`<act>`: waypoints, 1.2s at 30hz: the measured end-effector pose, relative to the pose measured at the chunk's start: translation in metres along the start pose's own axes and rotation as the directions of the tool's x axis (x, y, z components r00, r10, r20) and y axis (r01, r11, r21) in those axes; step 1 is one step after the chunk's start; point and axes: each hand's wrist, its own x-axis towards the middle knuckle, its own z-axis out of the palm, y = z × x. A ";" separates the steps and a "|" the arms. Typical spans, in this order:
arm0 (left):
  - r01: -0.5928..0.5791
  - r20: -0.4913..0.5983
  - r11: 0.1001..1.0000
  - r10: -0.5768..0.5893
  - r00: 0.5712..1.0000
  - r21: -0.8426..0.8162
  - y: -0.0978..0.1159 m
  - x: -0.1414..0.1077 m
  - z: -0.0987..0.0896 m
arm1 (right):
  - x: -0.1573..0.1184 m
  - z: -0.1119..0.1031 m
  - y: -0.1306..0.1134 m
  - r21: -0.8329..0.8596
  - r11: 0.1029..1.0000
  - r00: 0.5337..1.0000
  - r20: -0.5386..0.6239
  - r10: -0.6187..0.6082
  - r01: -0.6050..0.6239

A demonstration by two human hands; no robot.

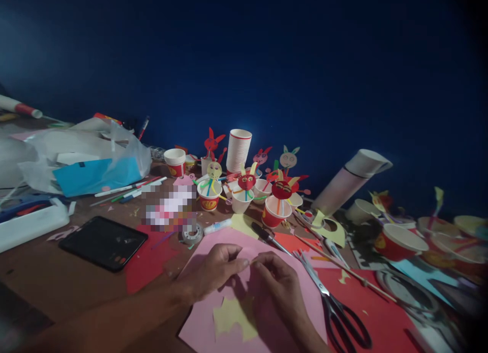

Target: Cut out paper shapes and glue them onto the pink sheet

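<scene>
My left hand (219,269) and my right hand (276,279) meet above a pink paper sheet (202,320). The thumb and fingers of each are pinched together, fingertips nearly touching. Anything between them is too small to make out. Below the hands, a cut yellow paper piece (231,320) with a jagged edge lies on the pink sheet. Scissors (324,292) with black handles rest just right of my right hand, partly on red paper (373,297). A dark-handled tool (269,236) lies beyond my fingers, near a tape roll (192,233).
Paper cups with animal-faced figures (282,190) stand behind the sheet, beside a tall cup stack (239,150). A black phone (103,242) lies left. A pink and white bottle (346,180) leans at the right, near more cups (400,241). A plastic bag (129,152) sits at the back left.
</scene>
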 end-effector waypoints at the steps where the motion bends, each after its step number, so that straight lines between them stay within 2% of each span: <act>1: 0.008 0.003 1.000 -0.008 1.000 -0.005 -0.001 0.000 0.000 | 0.000 0.001 -0.001 -0.001 1.000 1.000 -0.009 0.009 -0.009; 7: 0.038 -0.021 0.999 -0.038 0.999 0.001 -0.006 -0.002 0.002 | -0.002 0.003 -0.005 -0.026 0.999 0.998 -0.063 0.020 -0.021; 11: 0.017 -0.058 0.999 -0.015 0.998 0.028 -0.010 -0.002 0.003 | -0.004 0.005 -0.002 -0.030 0.999 0.995 -0.092 0.028 -0.031; 15: 0.022 -0.040 0.999 -0.021 0.999 0.032 -0.011 -0.002 0.004 | -0.004 0.005 0.002 -0.067 0.998 0.992 -0.127 0.001 -0.009; 19: 0.045 -0.039 0.999 -0.045 0.998 0.016 -0.010 -0.001 0.002 | -0.001 -0.003 -0.002 -0.080 0.997 0.993 -0.120 -0.005 -0.005; 23: -0.003 -0.031 1.000 0.003 1.000 0.008 -0.009 0.001 0.002 | 0.001 -0.011 -0.006 -0.121 0.987 0.986 -0.114 -0.121 0.107; 27: 0.026 -0.007 1.000 -0.026 1.000 -0.014 -0.006 0.000 0.007 | -0.001 -0.005 -0.001 -0.148 0.969 0.977 -0.059 -0.206 0.196; 32: 0.054 -0.025 0.998 -0.053 0.998 0.034 -0.006 -0.004 0.009 | -0.005 0.004 0.007 -0.226 0.958 0.977 -0.074 -0.200 0.179; 36: 0.026 0.003 0.995 -0.026 1.000 0.098 -0.007 -0.005 0.007 | -0.006 0.004 0.008 -0.258 0.953 0.979 -0.079 -0.186 0.160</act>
